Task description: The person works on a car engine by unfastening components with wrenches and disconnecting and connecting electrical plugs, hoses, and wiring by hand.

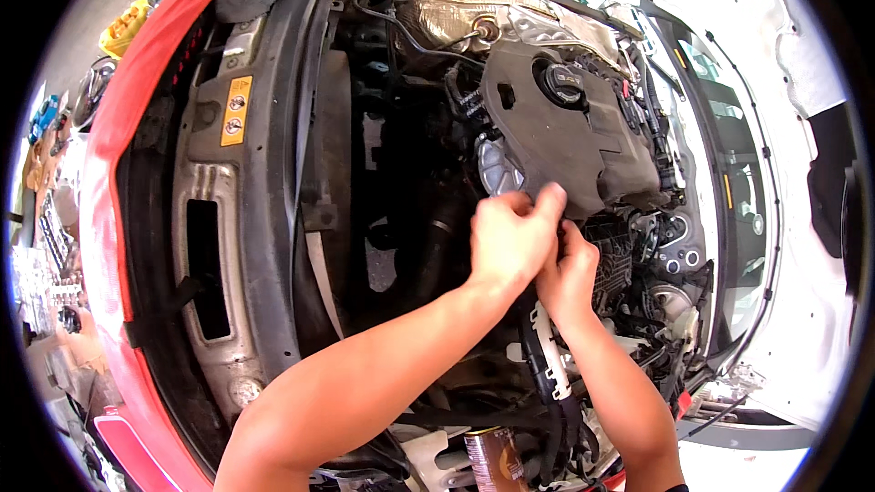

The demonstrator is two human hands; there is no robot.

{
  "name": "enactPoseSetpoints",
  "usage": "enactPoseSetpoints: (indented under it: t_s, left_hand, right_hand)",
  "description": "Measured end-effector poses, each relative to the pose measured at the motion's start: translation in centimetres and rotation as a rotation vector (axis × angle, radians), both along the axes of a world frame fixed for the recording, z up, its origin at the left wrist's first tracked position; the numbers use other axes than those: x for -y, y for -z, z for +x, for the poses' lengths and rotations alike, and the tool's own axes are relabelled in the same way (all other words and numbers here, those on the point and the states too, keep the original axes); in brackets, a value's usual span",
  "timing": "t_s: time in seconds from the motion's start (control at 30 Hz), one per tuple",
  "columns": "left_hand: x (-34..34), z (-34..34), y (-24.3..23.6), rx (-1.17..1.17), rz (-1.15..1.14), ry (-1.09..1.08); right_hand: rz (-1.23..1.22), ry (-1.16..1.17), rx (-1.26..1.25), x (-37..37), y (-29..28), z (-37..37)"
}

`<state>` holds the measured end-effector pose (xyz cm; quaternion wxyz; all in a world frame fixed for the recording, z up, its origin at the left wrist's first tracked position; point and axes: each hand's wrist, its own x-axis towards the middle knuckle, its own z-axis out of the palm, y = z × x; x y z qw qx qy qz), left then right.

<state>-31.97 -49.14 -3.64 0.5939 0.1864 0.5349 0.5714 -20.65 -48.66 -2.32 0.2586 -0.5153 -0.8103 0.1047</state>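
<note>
Both of my hands meet at the near edge of a black plastic engine cover in an open engine bay. My left hand is closed, its thumb raised along the cover's edge. Pressed up beside it, my right hand is closed too, its fingers curled. Whatever lies between the fingers is hidden. Just beyond my left hand shows a silver metal housing. Below the hands runs a wiring harness with a white channel. The round black oil filler cap sits on the cover.
To the left stretches the metal front crossmember with a yellow label, beside a red cover. A shiny heat shield lies at the far side. A brown can stands near the lower edge. The windshield is at right.
</note>
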Motion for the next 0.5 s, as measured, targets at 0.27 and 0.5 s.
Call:
enactPoseSetpoints:
  t_s: [0.27, 0.5]
  left_hand:
    - [-1.4, -4.0, -0.7, 0.082, 0.034, -0.009]
    - [-1.7, -4.2, -0.7, 0.165, 0.050, 0.000]
  right_hand:
    - [-0.127, 0.057, -0.034, 0.1, 0.4, 0.3]
    - [-0.157, 0.005, -0.005, -0.1, 0.6, 0.5]
